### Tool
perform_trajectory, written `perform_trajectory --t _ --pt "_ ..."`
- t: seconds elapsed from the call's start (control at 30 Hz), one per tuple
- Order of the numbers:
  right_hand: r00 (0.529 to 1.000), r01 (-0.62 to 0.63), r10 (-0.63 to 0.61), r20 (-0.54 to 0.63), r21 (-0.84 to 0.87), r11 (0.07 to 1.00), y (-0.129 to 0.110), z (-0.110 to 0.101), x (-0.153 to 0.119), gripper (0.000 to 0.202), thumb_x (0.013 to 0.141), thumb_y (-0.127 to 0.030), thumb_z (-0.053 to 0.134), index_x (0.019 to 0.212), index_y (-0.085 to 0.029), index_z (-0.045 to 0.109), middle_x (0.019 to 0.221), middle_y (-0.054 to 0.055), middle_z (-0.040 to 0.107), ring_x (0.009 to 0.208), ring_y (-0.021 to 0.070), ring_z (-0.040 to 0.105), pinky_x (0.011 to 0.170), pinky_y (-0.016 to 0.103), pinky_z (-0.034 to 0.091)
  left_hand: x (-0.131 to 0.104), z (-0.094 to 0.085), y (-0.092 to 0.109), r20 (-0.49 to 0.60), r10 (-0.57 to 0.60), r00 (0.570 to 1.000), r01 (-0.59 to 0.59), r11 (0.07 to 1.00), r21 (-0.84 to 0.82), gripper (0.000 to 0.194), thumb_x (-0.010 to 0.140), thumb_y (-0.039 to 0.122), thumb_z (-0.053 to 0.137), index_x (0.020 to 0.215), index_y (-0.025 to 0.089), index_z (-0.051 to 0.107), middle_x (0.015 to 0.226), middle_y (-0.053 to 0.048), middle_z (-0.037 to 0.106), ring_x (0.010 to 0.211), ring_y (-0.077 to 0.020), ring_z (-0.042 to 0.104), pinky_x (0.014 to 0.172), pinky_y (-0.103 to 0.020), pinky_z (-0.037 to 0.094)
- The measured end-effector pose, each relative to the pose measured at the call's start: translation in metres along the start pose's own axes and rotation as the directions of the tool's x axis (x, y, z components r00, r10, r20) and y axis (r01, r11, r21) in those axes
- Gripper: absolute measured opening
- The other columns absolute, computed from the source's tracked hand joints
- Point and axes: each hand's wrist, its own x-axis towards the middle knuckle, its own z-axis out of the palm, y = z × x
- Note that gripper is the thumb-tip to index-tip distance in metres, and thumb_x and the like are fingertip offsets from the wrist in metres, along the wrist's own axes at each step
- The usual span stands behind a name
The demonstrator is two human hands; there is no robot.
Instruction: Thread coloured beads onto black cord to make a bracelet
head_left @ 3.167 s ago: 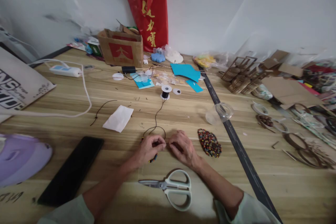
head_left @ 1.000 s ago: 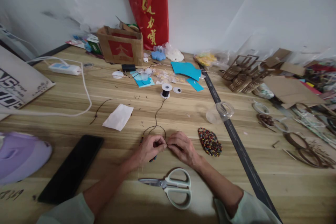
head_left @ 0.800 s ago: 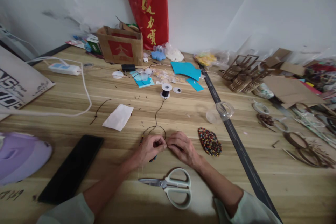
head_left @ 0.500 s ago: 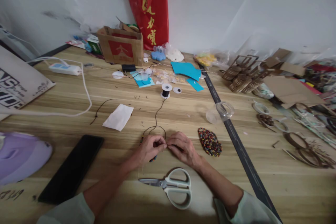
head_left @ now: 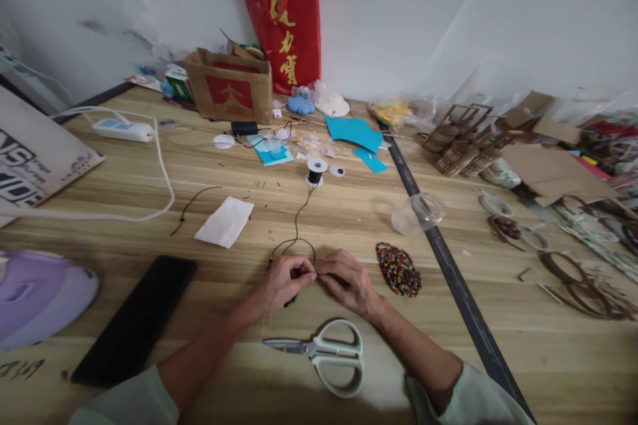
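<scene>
My left hand (head_left: 285, 282) and my right hand (head_left: 351, 281) meet fingertip to fingertip at the middle of the table. Both are closed in a pinch on the thin black cord (head_left: 298, 218), whose end is too small to make out. The cord runs back to a white spool (head_left: 316, 171) wound with black. Small coloured beads (head_left: 290, 301) show under and beside my left hand. Right of my right hand lies a heap of multicoloured bead strings (head_left: 397, 270). Scissors (head_left: 329, 353) with pale handles lie just in front of both hands.
A black phone-like slab (head_left: 137, 319) and a purple iron (head_left: 44, 299) lie at the left. Behind them are a white paper (head_left: 225, 222) and a power strip (head_left: 123, 130). A carton (head_left: 230, 89) stands at the back; clear round lids (head_left: 419, 212) lie to the right.
</scene>
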Motion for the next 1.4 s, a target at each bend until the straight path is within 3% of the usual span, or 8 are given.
perform_trajectory --t 0.6,1.4 --pt "1.0 0.014 -0.014 0.004 0.005 1.0 -0.001 0.0 0.002 0.01 0.09 -0.016 0.056 0.098 -0.019 0.061 0.088 0.007 0.065 0.086 0.0177 0.06 0.077 0.032 0.051 -0.001 -0.001 0.004 0.021 -0.001 1.0 0.0 1.0 0.022 0.013 0.075 0.021 0.057 0.066 0.013 0.062 0.057 0.003 0.054 0.054 -0.0088 0.045 0.049 -0.018 0.033" --pt "0.999 -0.024 0.022 0.031 0.058 0.998 -0.002 -0.002 0.002 0.01 0.092 -0.02 0.054 0.098 -0.02 0.062 0.088 0.008 0.066 0.086 0.0178 0.061 0.077 0.032 0.052 0.001 -0.001 -0.007 0.045 -0.001 0.999 0.001 1.0 0.0 0.012 0.075 0.018 0.058 0.073 0.012 0.069 0.063 0.0 0.062 0.056 -0.0088 0.05 0.049 -0.016 0.036"
